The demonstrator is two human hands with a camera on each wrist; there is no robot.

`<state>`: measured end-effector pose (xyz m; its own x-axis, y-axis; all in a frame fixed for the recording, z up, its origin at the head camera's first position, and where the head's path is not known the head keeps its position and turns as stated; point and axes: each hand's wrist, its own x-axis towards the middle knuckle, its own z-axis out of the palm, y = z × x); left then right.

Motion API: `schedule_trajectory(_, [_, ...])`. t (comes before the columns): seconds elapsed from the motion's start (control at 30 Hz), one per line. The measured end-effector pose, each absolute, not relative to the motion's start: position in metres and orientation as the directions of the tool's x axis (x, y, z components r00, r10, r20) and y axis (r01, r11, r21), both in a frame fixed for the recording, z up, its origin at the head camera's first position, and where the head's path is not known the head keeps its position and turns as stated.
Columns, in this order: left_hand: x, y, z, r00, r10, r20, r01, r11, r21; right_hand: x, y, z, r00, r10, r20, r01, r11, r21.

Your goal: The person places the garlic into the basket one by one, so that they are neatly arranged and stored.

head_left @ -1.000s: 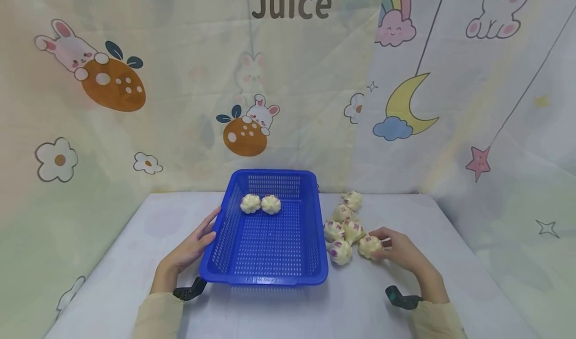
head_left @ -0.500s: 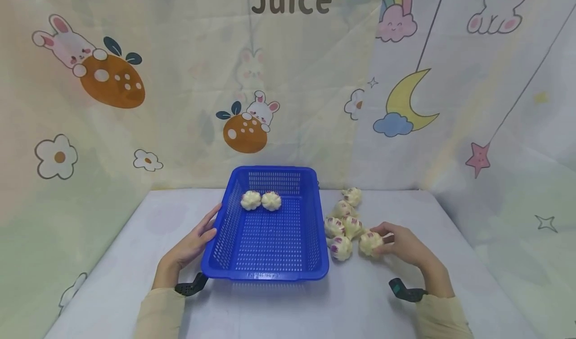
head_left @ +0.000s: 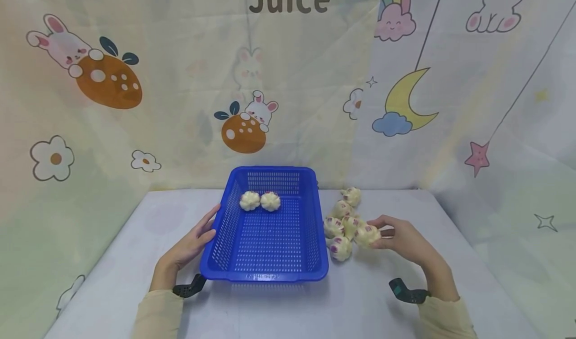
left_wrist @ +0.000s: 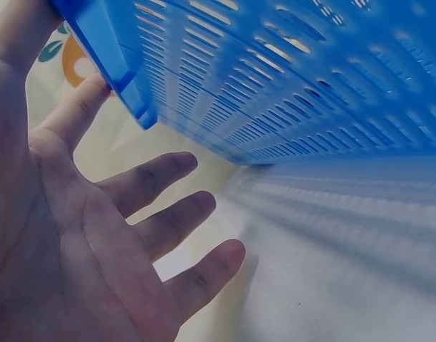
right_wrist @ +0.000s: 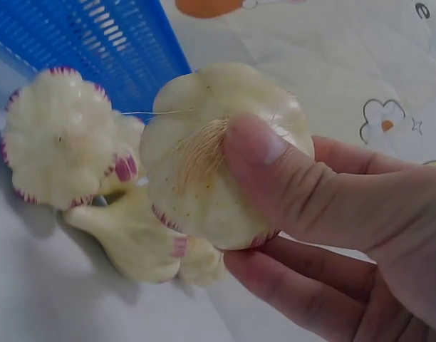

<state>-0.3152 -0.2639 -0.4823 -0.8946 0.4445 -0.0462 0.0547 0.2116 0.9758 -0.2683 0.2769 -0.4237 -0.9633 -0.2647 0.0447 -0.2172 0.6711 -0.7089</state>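
Observation:
My right hand pinches a garlic bulb between thumb and fingers, the thumb lying beside its tuft of roots. Just left of it several more garlic bulbs, cream with purple streaks, lie in a loose group on the table. Two bulbs sit side by side in the far part of a blue plastic basket. Against that basket's left rim rests my left hand. In the left wrist view its fingers spread out fairly straight, with thumb and forefinger at the rim.
A white-covered table carries everything. Behind it and at both sides hangs a cloth printed with cartoons. Each wrist wears a small black device, such as the right one.
My right hand has raised the garlic bulb a little and brought it slightly left, so it now overlaps the group in the head view. The left hand stays at the basket.

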Motion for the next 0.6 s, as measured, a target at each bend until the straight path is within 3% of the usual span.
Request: schedule_trajectory(0.6, [-0.315,-0.263,-0.476,-0.913,0.401,-0.072,0.068,0.322,0.944,-0.259,0.223,-0.412,-0.952,-0.227,0.208,-0.303,0.57,-0.764])
